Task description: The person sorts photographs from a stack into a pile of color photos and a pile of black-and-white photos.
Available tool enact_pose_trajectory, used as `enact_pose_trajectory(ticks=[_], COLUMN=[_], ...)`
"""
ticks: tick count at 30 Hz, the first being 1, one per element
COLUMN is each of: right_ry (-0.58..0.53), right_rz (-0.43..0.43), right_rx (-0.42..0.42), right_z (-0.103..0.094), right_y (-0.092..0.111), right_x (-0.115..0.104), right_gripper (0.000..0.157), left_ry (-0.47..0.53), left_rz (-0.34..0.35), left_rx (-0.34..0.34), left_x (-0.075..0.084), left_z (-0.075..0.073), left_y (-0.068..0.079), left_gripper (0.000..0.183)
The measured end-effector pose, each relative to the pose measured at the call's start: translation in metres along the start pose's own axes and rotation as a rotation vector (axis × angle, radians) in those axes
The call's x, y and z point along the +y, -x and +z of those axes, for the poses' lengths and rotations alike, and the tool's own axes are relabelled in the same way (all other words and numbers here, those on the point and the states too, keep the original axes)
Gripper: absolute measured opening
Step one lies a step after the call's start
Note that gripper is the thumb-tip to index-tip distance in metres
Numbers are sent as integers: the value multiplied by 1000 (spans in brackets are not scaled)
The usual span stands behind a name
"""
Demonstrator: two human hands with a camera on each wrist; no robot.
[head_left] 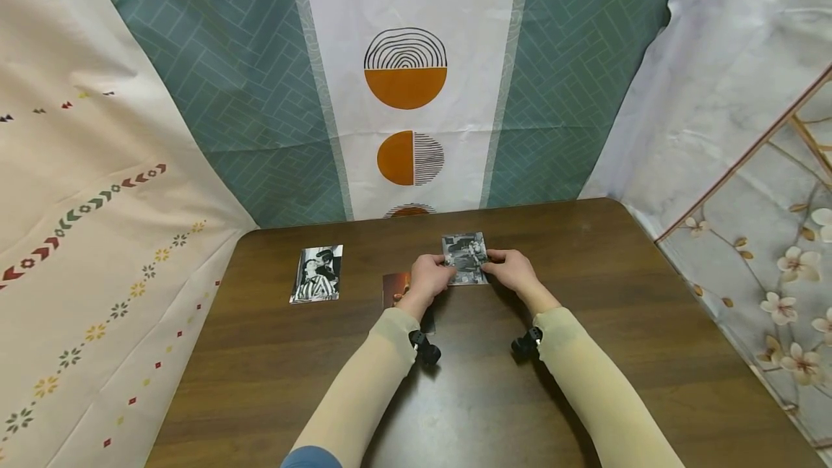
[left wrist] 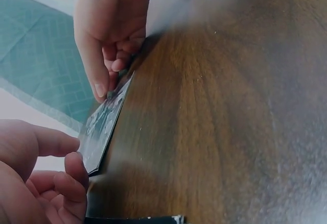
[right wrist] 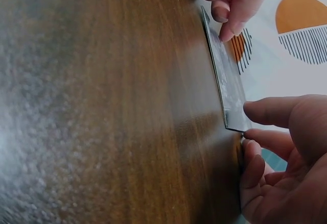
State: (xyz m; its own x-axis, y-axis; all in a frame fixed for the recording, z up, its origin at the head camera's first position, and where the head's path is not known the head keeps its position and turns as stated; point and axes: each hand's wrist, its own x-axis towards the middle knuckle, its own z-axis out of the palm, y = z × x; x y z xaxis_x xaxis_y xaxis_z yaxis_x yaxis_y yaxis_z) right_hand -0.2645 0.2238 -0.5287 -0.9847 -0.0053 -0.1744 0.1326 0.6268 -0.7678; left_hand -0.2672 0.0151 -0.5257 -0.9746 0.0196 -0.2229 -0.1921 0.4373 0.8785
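Note:
A black-and-white photo print (head_left: 465, 255) lies toward the far side of the table, between both hands. My left hand (head_left: 430, 276) pinches its left edge between thumb and fingers, and my right hand (head_left: 515, 270) pinches the right edge. Seen from the right wrist, the photo's thumb side faces up and its near edge looks like more than one layer. Under my left wrist lies a reddish-brown photo (head_left: 393, 289), largely covered by the hand. A dark print (head_left: 428, 322) peeks out beside that wrist.
Another black-and-white photo (head_left: 318, 274), showing people, lies at the far left of the brown wooden table (head_left: 468, 396). A patterned curtain (head_left: 416, 157) hangs behind the table's back edge. Printed cloths flank both sides.

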Motion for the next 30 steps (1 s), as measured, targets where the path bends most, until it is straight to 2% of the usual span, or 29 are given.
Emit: enact_pose_trajectory(ticks=[7, 14, 23, 30], right_ry=[-41, -98, -231, -231], right_rz=[11, 4, -23, -56], right_rx=[6, 23, 14, 43], right_z=[1, 1, 0, 1], right_y=[1, 0, 0, 0], right_x=[1, 3, 9, 9], right_gripper=[53, 51, 50, 50], left_ry=[55, 154, 156, 139], left_rz=[-30, -107, -138, -125], left_rx=[-10, -22, -24, -27], left_x=[1, 0, 1, 2], left_z=[0, 1, 1, 1], left_y=[2, -2, -4, -3], left_gripper=[50, 47, 48, 52])
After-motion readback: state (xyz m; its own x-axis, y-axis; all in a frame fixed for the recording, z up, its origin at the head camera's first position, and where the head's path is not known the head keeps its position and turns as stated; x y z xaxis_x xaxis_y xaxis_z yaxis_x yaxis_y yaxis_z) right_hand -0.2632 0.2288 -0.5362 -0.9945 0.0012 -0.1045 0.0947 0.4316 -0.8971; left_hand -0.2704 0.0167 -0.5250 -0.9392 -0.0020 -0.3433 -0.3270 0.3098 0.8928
